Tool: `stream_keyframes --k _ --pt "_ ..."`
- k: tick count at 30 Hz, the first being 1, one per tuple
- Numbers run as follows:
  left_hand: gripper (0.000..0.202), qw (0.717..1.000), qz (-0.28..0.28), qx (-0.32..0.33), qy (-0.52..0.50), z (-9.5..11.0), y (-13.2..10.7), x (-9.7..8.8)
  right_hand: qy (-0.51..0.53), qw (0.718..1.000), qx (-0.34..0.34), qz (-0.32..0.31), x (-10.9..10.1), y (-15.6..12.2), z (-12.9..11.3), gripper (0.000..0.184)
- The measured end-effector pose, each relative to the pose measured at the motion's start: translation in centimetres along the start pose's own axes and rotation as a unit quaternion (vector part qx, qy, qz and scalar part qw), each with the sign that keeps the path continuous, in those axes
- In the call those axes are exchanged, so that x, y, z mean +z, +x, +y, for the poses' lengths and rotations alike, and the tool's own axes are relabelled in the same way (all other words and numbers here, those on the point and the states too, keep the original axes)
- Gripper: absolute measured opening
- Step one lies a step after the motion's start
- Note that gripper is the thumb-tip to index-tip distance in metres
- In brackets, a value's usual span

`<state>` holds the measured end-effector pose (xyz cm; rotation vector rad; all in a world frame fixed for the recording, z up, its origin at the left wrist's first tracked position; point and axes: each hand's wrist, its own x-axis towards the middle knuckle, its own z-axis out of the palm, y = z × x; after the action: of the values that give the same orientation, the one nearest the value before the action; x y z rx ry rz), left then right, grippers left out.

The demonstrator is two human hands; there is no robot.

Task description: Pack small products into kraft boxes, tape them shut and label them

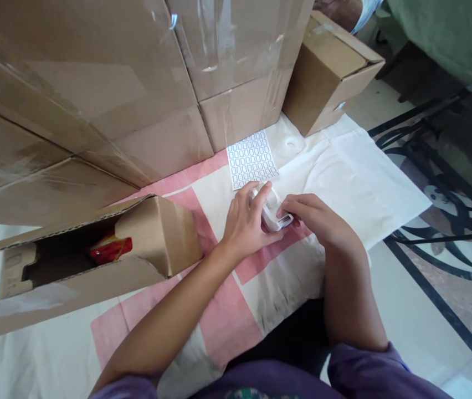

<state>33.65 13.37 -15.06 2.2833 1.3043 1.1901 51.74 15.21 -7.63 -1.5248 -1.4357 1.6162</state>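
Observation:
My left hand (pixel 246 221) is wrapped round a small white handheld device (pixel 272 213) that rests on a pink and white cloth (pixel 227 310). The fingertips of my right hand (pixel 317 216) pinch at the device's near end, where a small slot shows. Just beyond the hands lies a sheet of small white labels (pixel 251 159) in a grid, flat on the cloth.
Large taped cardboard boxes (pixel 95 94) stand behind the cloth. An open long box (pixel 73 266) at the left holds something red (pixel 109 248). A smaller box (pixel 329 72) stands at the back right. A white tape roll (pixel 292 144) lies near it. Patterned floor (pixel 439 221) runs to the right.

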Motion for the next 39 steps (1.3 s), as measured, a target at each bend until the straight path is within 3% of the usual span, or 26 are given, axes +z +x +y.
stream_keyframes --k 7,18,39 --pt "0.118 0.999 0.031 -0.007 0.018 0.1 -0.1 0.1 -0.025 1.0 0.01 -0.003 0.3 -0.3 0.0 0.027" --pt "0.112 0.996 0.087 -0.006 0.037 0.0 -0.2 0.2 -0.028 0.999 -0.034 0.021 1.0 -0.1 0.2 0.027" --pt "0.112 0.995 0.076 -0.046 0.042 0.3 -0.4 0.0 -0.019 0.998 -0.047 0.029 1.3 -0.1 0.4 0.025"
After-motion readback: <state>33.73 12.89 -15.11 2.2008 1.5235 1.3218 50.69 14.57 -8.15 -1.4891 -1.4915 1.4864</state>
